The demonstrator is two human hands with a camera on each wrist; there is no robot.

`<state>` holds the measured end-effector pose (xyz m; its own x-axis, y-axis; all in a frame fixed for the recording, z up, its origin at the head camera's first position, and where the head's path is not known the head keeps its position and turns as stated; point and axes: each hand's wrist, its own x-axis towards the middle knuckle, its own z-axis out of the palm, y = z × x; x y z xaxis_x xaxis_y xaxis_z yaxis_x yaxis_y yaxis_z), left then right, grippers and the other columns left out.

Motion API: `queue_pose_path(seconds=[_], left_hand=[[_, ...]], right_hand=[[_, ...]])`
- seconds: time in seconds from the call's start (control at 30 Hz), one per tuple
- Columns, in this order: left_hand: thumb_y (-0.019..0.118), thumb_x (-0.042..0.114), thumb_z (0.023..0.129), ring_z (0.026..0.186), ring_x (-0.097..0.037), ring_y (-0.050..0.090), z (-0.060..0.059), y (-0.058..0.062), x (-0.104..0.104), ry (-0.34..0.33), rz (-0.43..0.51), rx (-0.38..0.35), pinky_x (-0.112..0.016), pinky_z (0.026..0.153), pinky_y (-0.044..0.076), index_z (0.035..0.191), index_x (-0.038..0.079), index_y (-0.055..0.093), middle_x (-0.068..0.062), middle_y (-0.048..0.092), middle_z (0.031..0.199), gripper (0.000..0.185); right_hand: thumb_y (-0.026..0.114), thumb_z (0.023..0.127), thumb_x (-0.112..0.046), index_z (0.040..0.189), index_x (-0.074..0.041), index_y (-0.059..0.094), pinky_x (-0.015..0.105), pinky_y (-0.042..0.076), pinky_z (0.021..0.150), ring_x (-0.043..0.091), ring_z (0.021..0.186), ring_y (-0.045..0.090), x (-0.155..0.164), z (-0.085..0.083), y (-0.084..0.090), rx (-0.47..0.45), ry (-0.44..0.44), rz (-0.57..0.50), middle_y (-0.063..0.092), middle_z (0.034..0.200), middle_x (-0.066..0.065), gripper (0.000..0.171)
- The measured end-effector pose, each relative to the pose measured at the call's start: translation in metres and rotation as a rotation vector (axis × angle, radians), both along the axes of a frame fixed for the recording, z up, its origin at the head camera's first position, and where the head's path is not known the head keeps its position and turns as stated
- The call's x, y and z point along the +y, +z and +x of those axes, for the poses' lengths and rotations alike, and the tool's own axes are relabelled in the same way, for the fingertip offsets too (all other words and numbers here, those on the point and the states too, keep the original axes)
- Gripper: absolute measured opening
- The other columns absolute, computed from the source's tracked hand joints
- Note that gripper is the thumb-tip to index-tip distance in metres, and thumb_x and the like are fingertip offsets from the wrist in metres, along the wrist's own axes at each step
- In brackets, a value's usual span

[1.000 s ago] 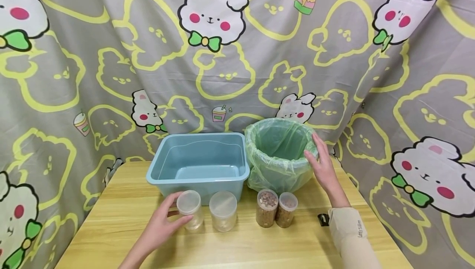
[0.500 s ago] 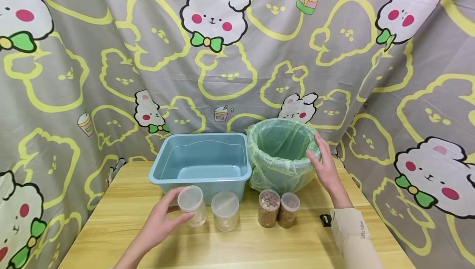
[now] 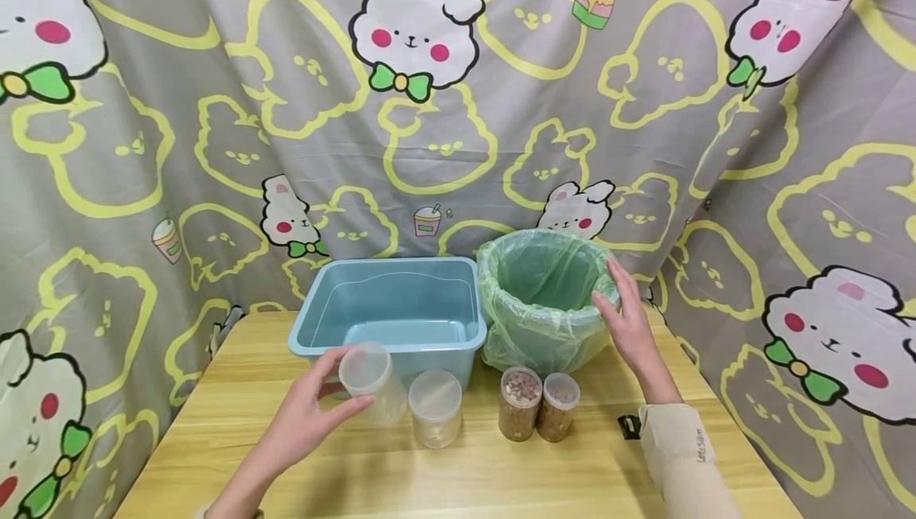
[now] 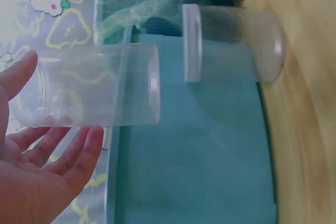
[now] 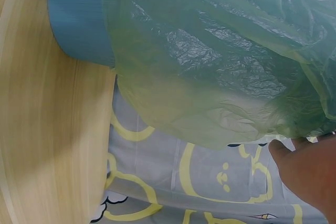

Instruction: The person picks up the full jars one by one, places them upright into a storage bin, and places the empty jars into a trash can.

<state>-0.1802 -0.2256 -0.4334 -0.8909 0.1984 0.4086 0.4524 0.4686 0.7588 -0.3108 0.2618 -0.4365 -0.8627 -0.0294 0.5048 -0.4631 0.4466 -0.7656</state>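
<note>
In the head view my left hand [image 3: 315, 404] holds a clear plastic jar [image 3: 379, 392] near its translucent lid, tilted and raised off the table. The left wrist view shows thumb and fingers on opposite sides of this jar [image 4: 100, 85]. A second clear lidded jar [image 3: 435, 412] stands upright just right of it. My right hand [image 3: 630, 328] grips the right rim of a bin [image 3: 544, 328] lined with a green plastic bag. Its thumb touches the bag edge in the right wrist view; the other fingers are mostly hidden there.
A blue rectangular basin [image 3: 386, 356] stands behind the clear jars, left of the bin. Two jars of brown pellets, a larger jar [image 3: 519, 408] and a smaller jar [image 3: 556, 412], stand before the bin. A small black object [image 3: 630, 427] lies by the right sleeve. A patterned curtain [image 3: 444, 122] hangs behind.
The left hand has lifted its clear jar off the table and tilted it, with the lid end toward the person. The right hand stays at the bin's rim.
</note>
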Motion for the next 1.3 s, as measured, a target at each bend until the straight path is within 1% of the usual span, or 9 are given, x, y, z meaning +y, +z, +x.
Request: queue_pose_path(seconds=[0.2,0.33,0.63,0.83,0.9,1.0,1.13,1.3], left_hand=[[0.083,0.018,0.089,0.11,-0.005,0.065,-0.002,0.01,0.001,-0.004,0.003,-0.007,-0.031,0.089,0.06,0.142,0.022,0.056,0.001,0.068,0.125,0.059],[0.082,0.019,0.09,0.109,-0.006,0.066,-0.006,0.015,0.002,-0.005,0.007,-0.014,-0.03,0.089,0.059,0.142,0.024,0.055,0.002,0.067,0.125,0.059],[0.08,0.014,0.091,0.113,-0.006,0.064,-0.015,0.025,0.008,-0.048,0.049,0.006,-0.027,0.093,0.057,0.144,0.025,0.054,0.002,0.066,0.126,0.06],[0.08,0.015,0.092,0.114,-0.007,0.064,-0.023,0.032,0.012,-0.055,0.073,0.008,-0.025,0.095,0.056,0.144,0.025,0.054,0.001,0.066,0.127,0.059],[0.08,0.015,0.092,0.115,-0.009,0.064,-0.025,0.035,0.015,-0.053,0.076,0.009,-0.025,0.095,0.056,0.144,0.025,0.054,0.0,0.066,0.128,0.059],[0.08,0.016,0.092,0.116,-0.01,0.064,-0.029,0.04,0.021,-0.056,0.083,0.006,-0.026,0.096,0.056,0.144,0.025,0.054,0.0,0.065,0.129,0.06],[0.081,0.016,0.091,0.116,-0.008,0.063,-0.035,0.042,0.027,-0.057,0.106,0.004,-0.027,0.095,0.057,0.144,0.024,0.054,0.0,0.064,0.13,0.061],[0.081,0.014,0.091,0.116,-0.01,0.064,-0.044,0.042,0.036,-0.063,0.138,0.015,-0.027,0.095,0.057,0.144,0.021,0.054,-0.003,0.063,0.131,0.06]], right_hand=[[0.057,0.104,-0.015,0.165,-0.004,0.022,0.07,0.013,0.122,0.044,0.157,0.015,0.001,0.0,-0.001,0.0,0.006,-0.004,0.016,0.171,0.02,0.071],[0.057,0.105,-0.017,0.165,-0.006,0.021,0.07,0.012,0.123,0.043,0.157,0.014,0.001,0.002,0.001,-0.002,0.001,-0.002,0.016,0.172,0.019,0.071],[0.056,0.105,-0.019,0.166,-0.007,0.02,0.067,0.011,0.124,0.041,0.158,0.014,0.003,0.003,0.002,-0.015,-0.002,-0.001,0.015,0.172,0.018,0.071],[0.057,0.104,-0.015,0.165,-0.003,0.021,0.07,0.012,0.123,0.045,0.156,0.014,0.001,-0.001,0.0,-0.003,0.001,-0.004,0.016,0.171,0.021,0.071],[0.056,0.104,-0.013,0.164,0.0,0.021,0.071,0.011,0.122,0.047,0.156,0.014,0.0,0.001,0.002,-0.005,0.003,-0.011,0.015,0.17,0.024,0.07],[0.056,0.104,-0.011,0.163,0.001,0.021,0.07,0.01,0.123,0.048,0.156,0.013,0.0,0.003,0.002,-0.004,0.004,-0.023,0.014,0.17,0.025,0.07],[0.057,0.104,-0.013,0.164,-0.002,0.022,0.067,0.011,0.124,0.044,0.157,0.014,0.001,0.001,0.0,0.003,0.009,-0.025,0.015,0.171,0.022,0.07],[0.057,0.104,-0.014,0.165,-0.004,0.022,0.067,0.011,0.124,0.044,0.157,0.015,0.001,0.0,0.001,0.002,0.011,-0.016,0.016,0.171,0.021,0.071]])
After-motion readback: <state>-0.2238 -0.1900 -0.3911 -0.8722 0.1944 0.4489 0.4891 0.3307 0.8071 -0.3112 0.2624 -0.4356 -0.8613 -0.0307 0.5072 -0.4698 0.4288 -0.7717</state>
